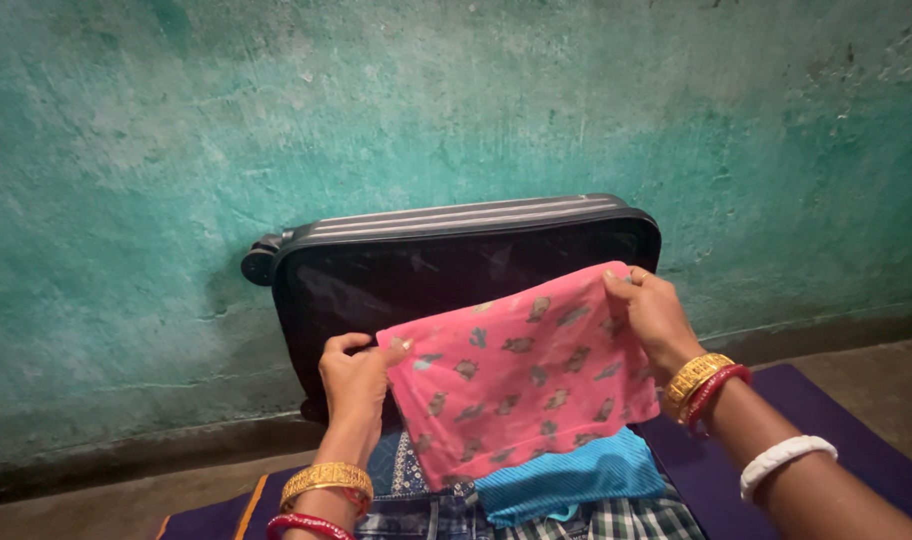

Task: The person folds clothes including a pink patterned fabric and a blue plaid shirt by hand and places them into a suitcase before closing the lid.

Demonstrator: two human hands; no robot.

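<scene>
A pink cloth (521, 370) printed with small animal figures is stretched between both hands. My left hand (356, 375) pinches its left corner. My right hand (654, 312) grips its upper right corner. The cloth hangs above folded clothes: a bright blue piece (576, 480), a checked piece (636, 520) and a dark blue patterned one (394, 468). Behind it stands the raised lid of a black suitcase (376, 270), leaning against the wall. Gold and red bangles ring both wrists, with a white one on the right forearm.
A rough teal wall (456, 110) rises right behind the suitcase. A dark purple mat (856, 430) covers the floor under the clothes, with bare concrete floor (96, 505) to the left and far right. A suitcase wheel (261, 258) sticks out at the lid's upper left.
</scene>
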